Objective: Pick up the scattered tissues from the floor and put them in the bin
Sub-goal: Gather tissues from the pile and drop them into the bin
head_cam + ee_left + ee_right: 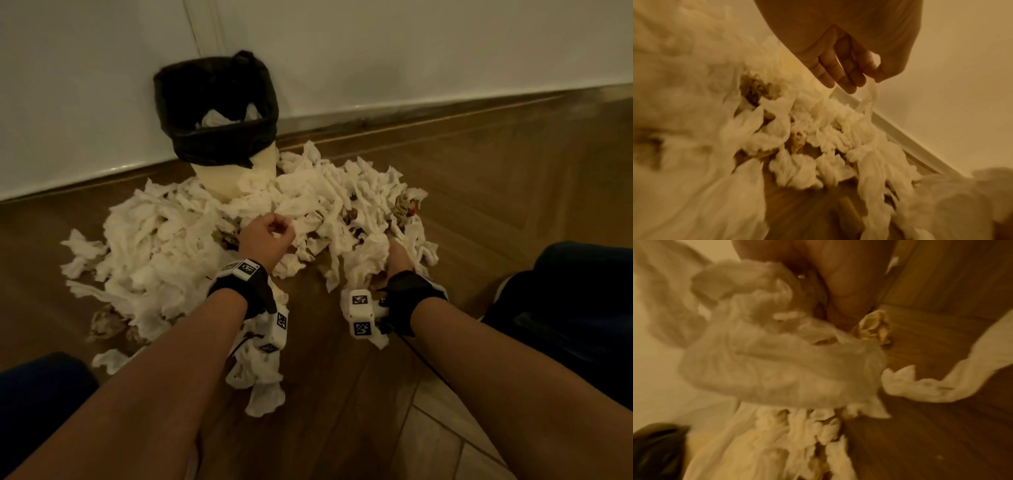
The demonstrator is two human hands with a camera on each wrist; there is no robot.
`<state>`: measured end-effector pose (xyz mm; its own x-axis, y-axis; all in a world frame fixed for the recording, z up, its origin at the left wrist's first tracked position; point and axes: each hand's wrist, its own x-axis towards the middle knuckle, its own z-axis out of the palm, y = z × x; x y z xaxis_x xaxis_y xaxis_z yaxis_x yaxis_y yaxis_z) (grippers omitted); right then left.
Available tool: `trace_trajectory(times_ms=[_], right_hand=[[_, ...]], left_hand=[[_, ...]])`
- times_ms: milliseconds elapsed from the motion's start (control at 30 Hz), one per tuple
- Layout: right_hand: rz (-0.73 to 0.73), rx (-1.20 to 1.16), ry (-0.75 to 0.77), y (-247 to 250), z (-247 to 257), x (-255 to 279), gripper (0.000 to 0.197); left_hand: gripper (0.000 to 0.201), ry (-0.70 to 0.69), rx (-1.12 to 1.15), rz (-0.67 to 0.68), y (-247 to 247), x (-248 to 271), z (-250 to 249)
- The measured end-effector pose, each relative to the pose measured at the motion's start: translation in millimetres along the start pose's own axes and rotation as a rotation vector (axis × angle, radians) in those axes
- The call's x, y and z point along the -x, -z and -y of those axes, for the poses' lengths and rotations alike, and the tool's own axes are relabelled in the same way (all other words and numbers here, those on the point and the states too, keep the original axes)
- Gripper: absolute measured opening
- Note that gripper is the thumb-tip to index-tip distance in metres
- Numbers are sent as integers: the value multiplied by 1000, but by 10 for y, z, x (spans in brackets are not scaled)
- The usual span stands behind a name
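A big heap of crumpled white tissues covers the wooden floor in front of the bin, a cream tub with a black liner and a few tissues inside. My left hand hovers over the middle of the heap; in the left wrist view it pinches a thin tissue strand between thumb and forefinger. My right hand is sunk into the right side of the heap. The right wrist view shows that hand gripping a large blurred tissue clump, which hides most of its fingers.
The bin stands against a white wall with a skirting board. Bare wooden floor lies to the right. Loose tissues trail between my forearms. Dark-clad knees flank the scene. Brownish crumpled scraps are mixed in.
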<state>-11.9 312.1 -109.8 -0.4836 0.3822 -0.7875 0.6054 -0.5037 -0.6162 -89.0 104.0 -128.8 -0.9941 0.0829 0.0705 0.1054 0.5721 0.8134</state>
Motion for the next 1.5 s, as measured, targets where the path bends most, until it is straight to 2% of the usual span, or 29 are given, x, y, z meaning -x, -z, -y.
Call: trace_trajectory(times_ms=[200, 300, 400, 433, 500, 533, 567, 600, 633, 667, 700, 767, 900, 967, 1000, 1133, 1333, 1400, 1500], right_hand=[[205, -123, 184, -735, 666, 380, 36], [329, -222, 251, -1144, 1115, 652, 29], [498, -319, 310, -1510, 1505, 939, 64], [576, -370, 319, -1632, 1615, 1026, 66], [657, -388, 354, -1839, 1807, 1169, 46], [620, -320, 427, -1953, 1887, 1182, 33], [534, -145, 538, -2081, 1974, 1139, 22], [467, -34, 559, -2193, 2051, 1068, 12], [401, 62, 594, -2287, 2081, 1015, 18], [253, 231, 705, -2375, 2050, 924, 32], [179, 348, 764, -2431, 2025, 865, 42], [266, 288, 666, -2526, 1982, 802, 45], [434, 136, 544, -2564, 1702, 764, 46], [566, 39, 454, -2529, 1586, 706, 49], [588, 40, 433, -2486, 1546, 720, 50], [548, 23, 391, -2271, 1524, 640, 52], [410, -110, 431, -1861, 1423, 524, 38], [318, -75, 450, -1635, 1295, 399, 31], [186, 126, 456, -1227, 982, 181, 24]], left_hand=[[4, -114, 90, -141, 486, -433, -397], [7, -186, 93, -255, 867, -784, -628], [13, -221, 92, -353, 1278, -1131, -823], [14, -238, 79, -378, 1400, -1224, -868], [15, -258, 43, -404, 1594, -1368, -917], [16, -256, 18, -402, 1664, -1425, -919], [17, -249, -11, -395, 1715, -1473, -909], [18, -235, -39, -386, 1748, -1514, -884], [19, -217, -62, -376, 1766, -1547, -847], [21, -200, -85, -367, 1773, -1567, -806], [23, -186, -111, -357, 1770, -1579, -765], [27, -152, -171, -306, 1742, -1579, -675], [39, -101, -238, -73, 1663, -1537, -549], [37, -107, -252, -42, 1643, -1517, -502], [35, -104, -248, -42, 1637, -1507, -484], [30, -103, -172, -93, 1590, -1452, -447], [29, -102, -53, -304, 1442, -1229, -394], [26, -120, -24, -286, 1296, -1070, -389], [21, -157, -50, -149, 963, -785, -369]])
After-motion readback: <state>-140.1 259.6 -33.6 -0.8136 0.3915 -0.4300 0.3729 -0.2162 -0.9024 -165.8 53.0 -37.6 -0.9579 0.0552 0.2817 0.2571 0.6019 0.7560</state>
